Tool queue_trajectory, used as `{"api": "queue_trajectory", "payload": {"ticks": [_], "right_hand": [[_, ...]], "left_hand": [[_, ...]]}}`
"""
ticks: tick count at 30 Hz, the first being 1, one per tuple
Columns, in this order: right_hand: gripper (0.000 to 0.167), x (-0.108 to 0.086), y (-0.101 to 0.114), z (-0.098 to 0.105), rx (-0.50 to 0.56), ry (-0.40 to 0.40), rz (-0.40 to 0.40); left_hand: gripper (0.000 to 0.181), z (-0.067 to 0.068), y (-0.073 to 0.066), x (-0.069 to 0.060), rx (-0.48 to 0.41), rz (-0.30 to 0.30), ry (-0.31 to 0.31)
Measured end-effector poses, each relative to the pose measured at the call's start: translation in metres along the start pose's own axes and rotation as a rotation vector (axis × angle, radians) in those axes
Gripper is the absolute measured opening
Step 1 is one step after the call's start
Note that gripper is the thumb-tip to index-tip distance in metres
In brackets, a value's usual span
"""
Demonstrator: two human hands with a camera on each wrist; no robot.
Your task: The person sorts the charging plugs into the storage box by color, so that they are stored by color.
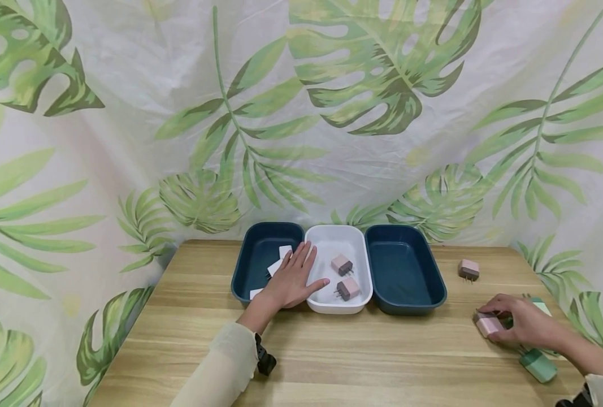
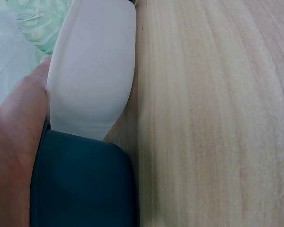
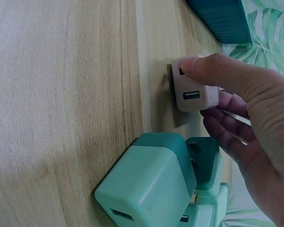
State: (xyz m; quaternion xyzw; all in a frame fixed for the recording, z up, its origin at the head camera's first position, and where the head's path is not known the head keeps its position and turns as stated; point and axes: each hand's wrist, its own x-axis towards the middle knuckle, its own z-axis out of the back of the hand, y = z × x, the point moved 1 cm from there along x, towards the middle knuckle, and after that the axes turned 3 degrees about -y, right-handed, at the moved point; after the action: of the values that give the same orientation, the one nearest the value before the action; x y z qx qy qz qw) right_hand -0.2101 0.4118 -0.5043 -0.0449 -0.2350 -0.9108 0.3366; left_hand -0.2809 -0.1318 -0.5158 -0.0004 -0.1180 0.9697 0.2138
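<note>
My right hand (image 1: 527, 323) pinches a pink charger (image 1: 489, 324) between thumb and fingers at the table's right side; in the right wrist view the hand (image 3: 255, 109) holds the same pink charger (image 3: 191, 87), its USB slots showing. Green chargers (image 1: 538, 365) (image 3: 146, 182) lie right beside that hand. My left hand (image 1: 289, 282) rests, fingers straight, over the adjoining rims of the left dark blue tray (image 1: 237, 277) and the white tray (image 1: 335, 309). White chargers (image 1: 285, 251) lie in the blue tray, two pink ones (image 1: 348, 288) in the white tray.
A second dark blue tray (image 1: 405, 271) stands against the white tray's right side. Another pink charger (image 1: 468, 269) lies on the wooden table (image 1: 372, 356) behind my right hand. A leaf-patterned cloth (image 1: 281, 113) hangs behind the table.
</note>
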Motion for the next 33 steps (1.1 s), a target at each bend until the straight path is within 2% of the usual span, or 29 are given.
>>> {"api": "queue_trajectory", "payload": {"ticks": [8, 16, 33], "right_hand": [[0.047, 0.001, 0.003, 0.002, -0.045, -0.024, -0.034], [0.049, 0.005, 0.012, 0.009, -0.084, -0.098, -0.087], [0.050, 0.026, 0.024, 0.023, -0.139, -0.238, 0.051]], "left_hand": [[0.099, 0.000, -0.001, 0.000, -0.001, 0.000, -0.008], [0.099, 0.001, -0.001, 0.000, 0.013, 0.010, 0.003], [0.099, 0.001, -0.001, -0.001, 0.009, 0.008, -0.002]]}}
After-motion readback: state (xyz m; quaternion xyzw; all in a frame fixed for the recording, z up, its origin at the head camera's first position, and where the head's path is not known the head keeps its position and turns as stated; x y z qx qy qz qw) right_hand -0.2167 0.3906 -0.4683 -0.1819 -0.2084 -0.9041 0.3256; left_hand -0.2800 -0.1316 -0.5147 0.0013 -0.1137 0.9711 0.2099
